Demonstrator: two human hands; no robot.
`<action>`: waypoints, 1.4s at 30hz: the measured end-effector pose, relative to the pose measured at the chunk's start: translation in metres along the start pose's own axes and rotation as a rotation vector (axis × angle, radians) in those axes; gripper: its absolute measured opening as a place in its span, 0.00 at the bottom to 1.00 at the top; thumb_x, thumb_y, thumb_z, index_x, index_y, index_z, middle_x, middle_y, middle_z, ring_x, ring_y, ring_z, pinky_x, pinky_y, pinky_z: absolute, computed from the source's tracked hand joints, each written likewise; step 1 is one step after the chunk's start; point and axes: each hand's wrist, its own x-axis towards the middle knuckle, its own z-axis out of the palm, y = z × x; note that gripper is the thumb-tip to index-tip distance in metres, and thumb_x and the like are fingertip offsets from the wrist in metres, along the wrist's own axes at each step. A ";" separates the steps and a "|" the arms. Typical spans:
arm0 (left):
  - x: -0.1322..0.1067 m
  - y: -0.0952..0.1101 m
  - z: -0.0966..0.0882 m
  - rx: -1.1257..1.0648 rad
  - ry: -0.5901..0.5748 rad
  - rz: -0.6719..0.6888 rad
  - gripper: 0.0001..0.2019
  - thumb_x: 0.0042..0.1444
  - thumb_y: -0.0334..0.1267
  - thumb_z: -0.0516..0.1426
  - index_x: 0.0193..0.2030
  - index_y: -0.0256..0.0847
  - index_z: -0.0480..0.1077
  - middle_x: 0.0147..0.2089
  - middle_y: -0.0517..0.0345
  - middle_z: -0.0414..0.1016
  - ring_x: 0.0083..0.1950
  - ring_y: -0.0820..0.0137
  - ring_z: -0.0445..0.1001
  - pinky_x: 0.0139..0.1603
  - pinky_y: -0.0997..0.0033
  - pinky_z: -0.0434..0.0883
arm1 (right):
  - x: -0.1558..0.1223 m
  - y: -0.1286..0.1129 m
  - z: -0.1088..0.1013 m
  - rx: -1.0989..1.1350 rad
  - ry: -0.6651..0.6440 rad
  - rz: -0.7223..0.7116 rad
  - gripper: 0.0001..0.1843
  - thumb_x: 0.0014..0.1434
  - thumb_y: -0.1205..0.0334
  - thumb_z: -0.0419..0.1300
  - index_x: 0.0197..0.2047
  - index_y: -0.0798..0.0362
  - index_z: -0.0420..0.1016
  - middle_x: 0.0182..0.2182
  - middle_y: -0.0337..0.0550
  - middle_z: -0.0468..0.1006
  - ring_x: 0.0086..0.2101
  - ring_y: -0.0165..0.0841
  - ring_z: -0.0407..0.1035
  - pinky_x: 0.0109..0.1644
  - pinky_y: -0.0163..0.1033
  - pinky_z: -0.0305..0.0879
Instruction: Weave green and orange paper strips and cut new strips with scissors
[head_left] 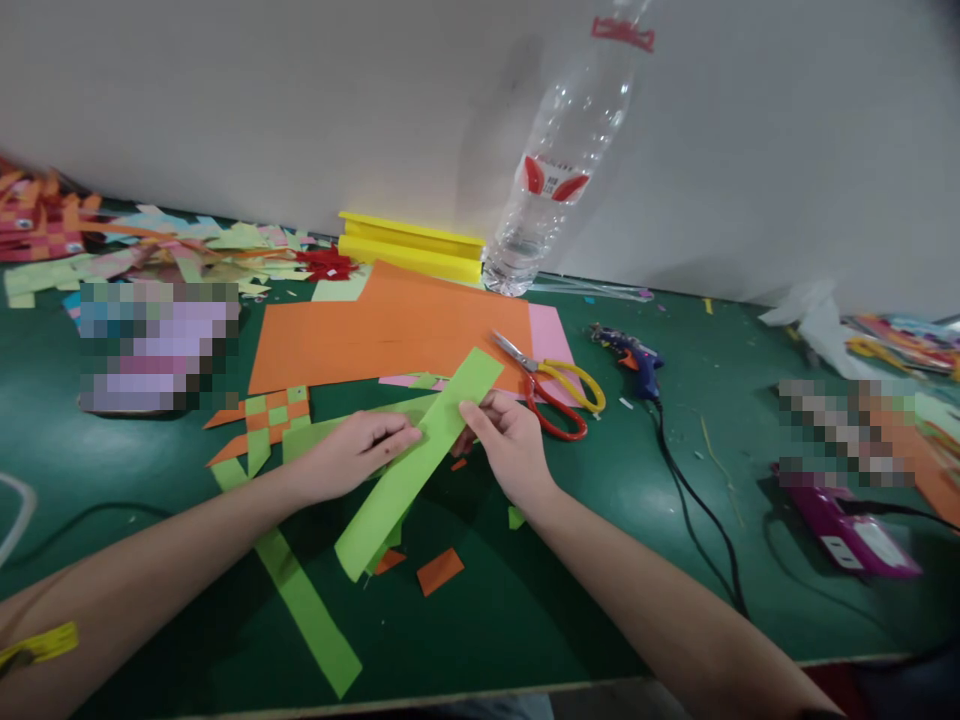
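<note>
A light green paper strip (416, 465) slants up to the right between my hands, above the table. Near its upper end, my right hand (514, 445) pinches the right edge with the thumb on top. My left hand (360, 450) is closed at the strip's left edge, a fingertip resting on its surface; its other fingers are partly hidden. Left of my hands lies a small woven piece of orange and green paper (277, 420) with pointed orange ends. Another long green strip (307, 610) runs below it toward the front edge. Orange paper scraps (441, 572) lie under the held strip.
Orange sheets (322, 340) lie behind my hands, with red-and-yellow-handled scissors (559, 390) on their right side. Farther right is a blue glue gun (637, 360) with a black cord. A plastic bottle (555, 170) and a yellow holder (412, 248) stand by the wall. Paper scraps (172, 245) pile up at back left.
</note>
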 end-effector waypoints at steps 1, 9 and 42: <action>0.000 0.000 0.000 0.004 -0.003 0.009 0.19 0.63 0.48 0.44 0.23 0.41 0.49 0.22 0.65 0.49 0.23 0.75 0.53 0.24 0.75 0.53 | 0.000 0.000 0.000 -0.014 -0.025 0.003 0.12 0.54 0.53 0.60 0.30 0.54 0.71 0.18 0.37 0.75 0.19 0.29 0.70 0.25 0.34 0.67; 0.001 -0.002 0.005 0.067 -0.059 0.151 0.19 0.62 0.46 0.48 0.23 0.39 0.57 0.22 0.64 0.57 0.25 0.74 0.59 0.27 0.75 0.54 | -0.001 0.003 -0.004 -0.218 -0.259 0.030 0.12 0.51 0.54 0.63 0.28 0.56 0.75 0.21 0.40 0.75 0.19 0.28 0.68 0.21 0.34 0.66; -0.001 0.006 -0.003 -0.088 0.001 -0.057 0.21 0.56 0.50 0.54 0.20 0.39 0.53 0.21 0.66 0.48 0.22 0.77 0.51 0.23 0.77 0.52 | 0.009 0.012 -0.005 0.118 0.091 0.043 0.14 0.49 0.51 0.64 0.31 0.54 0.73 0.21 0.36 0.69 0.22 0.27 0.62 0.26 0.36 0.63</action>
